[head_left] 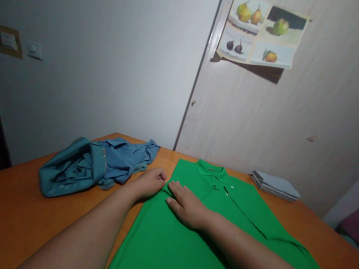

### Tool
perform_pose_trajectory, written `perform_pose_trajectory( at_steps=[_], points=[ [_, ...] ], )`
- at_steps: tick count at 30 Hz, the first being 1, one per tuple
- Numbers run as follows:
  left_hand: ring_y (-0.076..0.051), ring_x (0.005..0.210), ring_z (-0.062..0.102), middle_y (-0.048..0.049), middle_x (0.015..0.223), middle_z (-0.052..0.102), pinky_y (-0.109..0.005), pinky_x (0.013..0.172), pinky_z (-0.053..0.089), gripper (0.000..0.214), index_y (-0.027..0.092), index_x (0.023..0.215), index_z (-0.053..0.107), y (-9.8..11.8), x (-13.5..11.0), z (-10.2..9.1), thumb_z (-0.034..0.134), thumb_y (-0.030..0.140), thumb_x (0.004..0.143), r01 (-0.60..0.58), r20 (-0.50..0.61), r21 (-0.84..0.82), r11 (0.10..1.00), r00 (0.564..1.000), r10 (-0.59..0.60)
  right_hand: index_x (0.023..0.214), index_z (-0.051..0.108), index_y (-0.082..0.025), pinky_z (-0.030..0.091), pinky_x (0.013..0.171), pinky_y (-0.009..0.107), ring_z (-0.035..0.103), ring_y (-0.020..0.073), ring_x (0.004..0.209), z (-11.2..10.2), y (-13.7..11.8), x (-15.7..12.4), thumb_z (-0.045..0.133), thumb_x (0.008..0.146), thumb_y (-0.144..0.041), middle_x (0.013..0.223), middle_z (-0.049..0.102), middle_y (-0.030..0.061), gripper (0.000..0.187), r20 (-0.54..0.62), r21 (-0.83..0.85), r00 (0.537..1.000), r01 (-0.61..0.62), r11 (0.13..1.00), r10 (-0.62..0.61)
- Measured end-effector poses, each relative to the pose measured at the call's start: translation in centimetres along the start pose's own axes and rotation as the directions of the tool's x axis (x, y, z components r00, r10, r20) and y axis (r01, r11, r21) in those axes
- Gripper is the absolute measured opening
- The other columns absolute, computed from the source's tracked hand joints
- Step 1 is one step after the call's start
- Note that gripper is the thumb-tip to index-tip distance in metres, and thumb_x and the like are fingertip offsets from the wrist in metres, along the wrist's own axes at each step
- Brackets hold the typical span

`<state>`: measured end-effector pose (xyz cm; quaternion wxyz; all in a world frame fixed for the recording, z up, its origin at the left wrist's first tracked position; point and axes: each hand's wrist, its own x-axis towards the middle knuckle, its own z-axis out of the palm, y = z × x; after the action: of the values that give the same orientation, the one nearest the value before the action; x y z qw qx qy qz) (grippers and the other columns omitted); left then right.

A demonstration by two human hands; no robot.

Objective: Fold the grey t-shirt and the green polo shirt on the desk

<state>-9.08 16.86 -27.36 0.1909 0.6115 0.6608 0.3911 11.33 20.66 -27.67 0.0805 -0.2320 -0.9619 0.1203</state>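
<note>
A green polo shirt point(183, 251) is spread on the table with its collar at the far end. One sleeve is folded inward across the right side of its body. At the shirt's left edge, near the left sleeve, my left hand point(151, 183) is closed with its fingertips pinching the fabric. Just right of it, my right hand point(187, 206) lies flat on the cloth, fingers stretched out. A small crease in the fabric shows between the two hands.
On the orange table point(0, 198), a teal fabric bin point(72, 168) lies on its side at the left, with blue clothes point(126, 156) spilling out. A folded grey cloth stack point(274, 185) is at the back right. Behind stands the wall point(110, 53) with a fruit poster point(264, 30).
</note>
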Motion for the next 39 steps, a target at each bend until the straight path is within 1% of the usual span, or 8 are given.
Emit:
perform_pose_trajectory(
  at_steps=[4, 6, 9, 17, 22, 27, 33, 39],
  points=[
    [-0.015, 0.068, 0.054, 0.0021, 0.072, 0.06, -0.022, 0.054, 0.035, 0.018, 0.018, 0.085, 0.063, -0.7, 0.1, -0.6, 0.058, 0.024, 0.069, 0.014, 0.042, 0.029, 0.999, 0.999, -0.015, 0.135, 0.054, -0.016, 0.045, 0.094, 0.036, 0.059, 0.027, 0.121, -1.0, -0.9, 0.6, 0.048, 0.096, -0.038, 0.134, 0.063, 0.0149, 0.046, -0.104, -0.07, 0.987, -0.13, 0.989, 0.123],
    [-0.015, 0.068, 0.054, 0.0015, 0.072, 0.061, -0.022, 0.054, 0.035, 0.017, 0.018, 0.084, 0.063, -0.9, 0.2, -0.8, 0.055, 0.024, 0.07, 0.024, 0.045, 0.042, 0.999, 0.999, -0.026, 0.116, 0.064, -0.02, 0.045, 0.078, 0.032, 0.068, 0.0245, 0.1, -1.4, -1.5, 1.0, 0.048, 0.094, -0.034, 0.111, 0.073, 0.0102, 0.03, -0.122, -0.14, 0.976, -0.196, 0.971, 0.179],
    [-0.015, 0.065, 0.052, 0.001, 0.069, 0.059, -0.023, 0.053, 0.034, 0.014, 0.018, 0.078, 0.061, -0.8, 0.2, -1.1, 0.05, 0.026, 0.075, 0.033, 0.046, 0.072, 0.997, 0.998, -0.036, 0.102, 0.066, -0.022, 0.038, 0.068, 0.029, 0.068, 0.0218, 0.088, -1.5, -2.0, 1.4, 0.045, 0.097, -0.031, 0.098, 0.075, 0.0079, 0.023, -0.189, -0.2, 0.956, -0.263, 0.944, 0.226],
    [-0.015, 0.064, 0.055, 0.0032, 0.073, 0.063, -0.023, 0.052, 0.032, 0.021, 0.022, 0.088, 0.064, 0.9, -1.0, -0.7, 0.063, 0.03, 0.069, 0.027, 0.08, 0.21, 0.977, 0.996, -0.045, 0.105, 0.06, -0.022, 0.03, 0.061, 0.029, 0.067, 0.0193, 0.079, -0.3, -1.0, 1.9, 0.04, 0.101, -0.034, 0.091, 0.074, 0.0052, 0.023, -0.344, -0.141, 0.901, -0.327, 0.934, 0.263],
    [-0.017, 0.069, 0.056, 0.001, 0.074, 0.064, -0.025, 0.056, 0.03, 0.012, 0.022, 0.082, 0.063, 1.8, -1.3, -0.8, 0.06, 0.021, 0.07, 0.043, 0.017, 0.313, 0.949, 0.999, -0.051, 0.11, 0.06, -0.023, 0.033, 0.063, 0.028, 0.067, 0.0197, 0.083, -0.4, -0.9, 1.5, 0.04, 0.101, -0.035, 0.095, 0.074, 0.0046, 0.025, -0.313, -0.116, 0.92, -0.283, 0.952, 0.235],
    [-0.018, 0.07, 0.057, 0.0001, 0.074, 0.066, -0.025, 0.057, 0.031, 0.012, 0.022, 0.077, 0.064, 2.0, -1.5, -1.3, 0.057, 0.015, 0.071, 0.015, 0.063, 0.319, 0.948, 0.997, -0.037, 0.125, 0.057, -0.026, 0.04, 0.073, 0.028, 0.066, 0.0217, 0.101, -0.6, -0.9, 0.8, 0.051, 0.093, -0.028, 0.115, 0.072, 0.0043, 0.033, -0.249, -0.136, 0.957, -0.184, 0.973, 0.146],
    [-0.016, 0.07, 0.058, 0.001, 0.075, 0.067, -0.023, 0.056, 0.032, 0.016, 0.021, 0.081, 0.065, 1.4, -1.4, -1.5, 0.057, 0.012, 0.072, 0.018, 0.083, 0.272, 0.962, 0.996, -0.042, 0.125, 0.06, -0.03, 0.042, 0.075, 0.029, 0.068, 0.0224, 0.101, -0.7, -1.0, 0.9, 0.042, 0.098, -0.028, 0.116, 0.073, 0.0042, 0.033, -0.21, -0.164, 0.964, -0.2, 0.966, 0.164],
    [-0.017, 0.067, 0.057, 0.0012, 0.072, 0.065, -0.024, 0.053, 0.031, 0.009, 0.021, 0.081, 0.063, 1.2, -1.1, -1.4, 0.059, 0.022, 0.073, 0.011, 0.087, 0.288, 0.958, 0.995, -0.038, 0.127, 0.061, -0.029, 0.044, 0.074, 0.03, 0.07, 0.024, 0.097, -0.6, -1.2, 1.0, 0.038, 0.102, -0.035, 0.113, 0.074, 0.0065, 0.035, -0.238, -0.151, 0.954, -0.224, 0.963, 0.185]
  ],
)
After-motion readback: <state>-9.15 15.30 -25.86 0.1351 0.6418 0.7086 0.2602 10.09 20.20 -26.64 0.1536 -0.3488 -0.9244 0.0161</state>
